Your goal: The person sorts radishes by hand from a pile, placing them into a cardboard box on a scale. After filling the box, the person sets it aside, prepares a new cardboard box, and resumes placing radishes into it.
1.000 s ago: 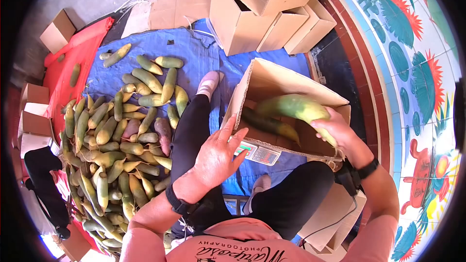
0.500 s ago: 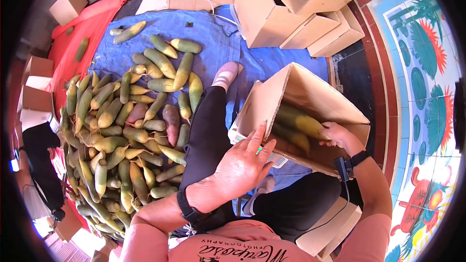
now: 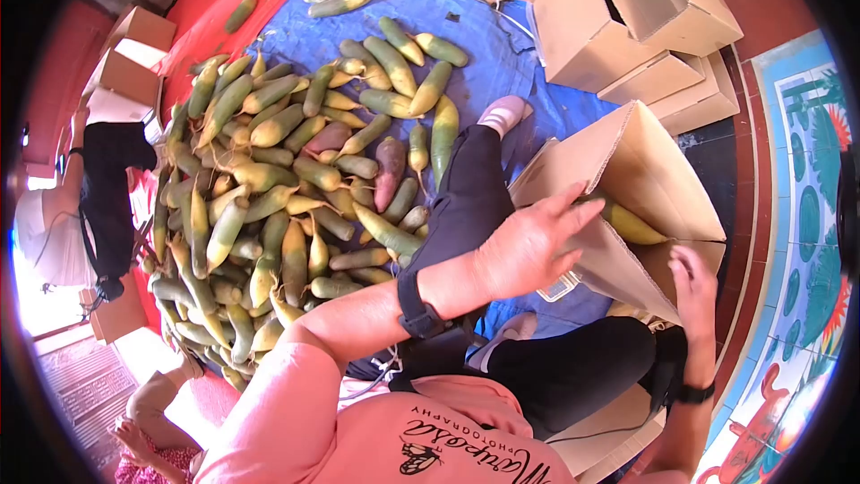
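Note:
An upright cardboard box (image 3: 658, 161) stands with its top flaps away, in front of my knees. Inside lies a long green radish (image 3: 634, 224) with a yellowish tip; the box wall hides the rest of the contents. My left hand (image 3: 537, 242) is held with fingers spread, overlapping the box's near left edge, and holds nothing. My right hand (image 3: 692, 287) is at the right rim, its fingers stretched out close to the radish's tip but apart from it.
A large heap of green radishes (image 3: 260, 177) covers the blue tarp (image 3: 497, 49) on the left, one reddish radish (image 3: 389, 175) among them. More cardboard boxes (image 3: 587, 31) stand at the back right. Another person (image 3: 116, 175) is at the far left. A painted tile wall (image 3: 806, 206) borders the right.
My right hand has let go of the radish in the box and drawn back to the rim. My left hand has lifted with fingers spread wider. The view has turned left.

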`<act>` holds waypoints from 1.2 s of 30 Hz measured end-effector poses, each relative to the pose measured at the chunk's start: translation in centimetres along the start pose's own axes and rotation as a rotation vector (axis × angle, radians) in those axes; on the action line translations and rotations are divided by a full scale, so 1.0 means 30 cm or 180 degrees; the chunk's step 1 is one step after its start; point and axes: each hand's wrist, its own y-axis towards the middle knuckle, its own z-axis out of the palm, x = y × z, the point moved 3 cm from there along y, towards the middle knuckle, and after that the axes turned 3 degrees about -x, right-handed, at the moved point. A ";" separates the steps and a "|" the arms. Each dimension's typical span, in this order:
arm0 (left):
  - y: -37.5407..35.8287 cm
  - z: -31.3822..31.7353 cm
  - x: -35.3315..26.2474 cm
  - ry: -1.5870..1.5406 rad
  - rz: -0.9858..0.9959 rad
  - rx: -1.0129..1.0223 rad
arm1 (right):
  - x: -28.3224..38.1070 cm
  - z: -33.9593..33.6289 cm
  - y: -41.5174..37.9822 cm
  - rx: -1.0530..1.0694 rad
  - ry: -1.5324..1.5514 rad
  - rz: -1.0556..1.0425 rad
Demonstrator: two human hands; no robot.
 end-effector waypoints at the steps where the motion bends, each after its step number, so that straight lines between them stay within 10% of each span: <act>1: -0.013 -0.029 0.008 -0.0284 0.0201 -0.0348 | 0.062 -0.019 -0.050 -0.0435 -0.0089 -0.0164; 4: -0.065 -0.252 -0.001 0.0677 0.0221 -0.1024 | 0.132 -0.045 -0.235 -0.0893 -0.0544 -0.0524; 13: -0.674 -0.836 0.424 0.0790 -0.2613 -0.0605 | -0.030 0.132 -0.511 -0.0715 -0.0921 -0.0382; 19: -0.864 -1.018 0.441 0.1091 -0.2877 -0.0754 | -0.040 0.190 -0.489 -0.0655 -0.1066 -0.0457; 21: -0.935 -0.946 0.485 0.1067 -0.2228 0.0497 | -0.045 0.196 -0.485 -0.0682 -0.0995 -0.0359; 25: -1.077 -0.616 0.453 0.2024 -0.3399 0.1430 | -0.037 0.202 -0.477 -0.0677 -0.1044 -0.0444; 27: -1.209 -0.526 0.509 0.3096 -0.3012 0.3119 | -0.034 0.198 -0.472 -0.0693 -0.1064 -0.0461; 36: -1.300 -0.431 0.568 0.3760 -0.2557 0.4164 | -0.016 0.198 -0.475 -0.0778 -0.1034 -0.0424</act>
